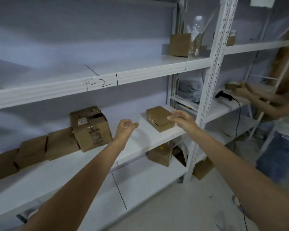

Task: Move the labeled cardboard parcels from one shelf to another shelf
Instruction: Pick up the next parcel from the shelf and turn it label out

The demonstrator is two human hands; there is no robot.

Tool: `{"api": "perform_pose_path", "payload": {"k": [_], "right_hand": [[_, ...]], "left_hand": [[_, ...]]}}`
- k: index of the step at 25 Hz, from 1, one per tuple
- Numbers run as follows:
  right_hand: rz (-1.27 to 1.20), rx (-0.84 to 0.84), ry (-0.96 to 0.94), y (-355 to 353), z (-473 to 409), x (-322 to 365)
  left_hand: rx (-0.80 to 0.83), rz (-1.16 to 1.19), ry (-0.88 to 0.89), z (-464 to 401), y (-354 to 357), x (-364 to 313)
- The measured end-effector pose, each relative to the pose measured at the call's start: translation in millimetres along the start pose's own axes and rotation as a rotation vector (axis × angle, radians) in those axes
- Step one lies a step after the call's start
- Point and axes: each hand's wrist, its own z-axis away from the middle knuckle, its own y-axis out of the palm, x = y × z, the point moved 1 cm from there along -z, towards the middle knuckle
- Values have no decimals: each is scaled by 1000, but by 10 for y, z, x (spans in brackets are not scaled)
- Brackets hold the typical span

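Observation:
A small flat cardboard parcel (158, 117) lies at the right end of the middle white shelf (140, 139). My right hand (182, 121) is open beside its right edge, fingers spread, holding nothing. My left hand (125, 129) is open in the air to the parcel's left, apart from it. A larger taped, labeled parcel (90, 128) stands further left on the same shelf. A row of several plain cardboard boxes (32, 152) runs off to the left of it.
The upper shelf (107, 79), marked "1-2", carries a cardboard box (179, 45) and a clear plastic bottle (196, 39) at its right. A perforated white upright (208, 90) stands right of my hands. Another person's hands (245, 92) hold a small box at far right. A scanner (223, 95) lies nearby.

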Motion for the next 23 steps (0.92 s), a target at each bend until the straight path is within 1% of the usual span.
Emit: {"api": "perform_pose_path", "payload": {"k": [4, 10, 14, 17, 21, 23], "right_hand": [[46, -7, 45, -427, -348, -154], [83, -73, 89, -849, -1085, -390], [251, -30, 149, -972, -1868, -518], [296, -18, 154, -944, -2385, -674], [294, 61, 209, -823, -2900, -1098], [310, 104, 224, -790, -3122, -1221]], "left_hand": [[5, 3, -61, -321, 483, 31], [70, 43, -132, -1197, 1216, 102], [107, 132, -182, -1895, 1606, 38], [97, 137, -218, -2263, 1783, 134], [47, 96, -374, -2633, 1819, 535], [6, 79, -416, -2745, 1776, 638]]}}
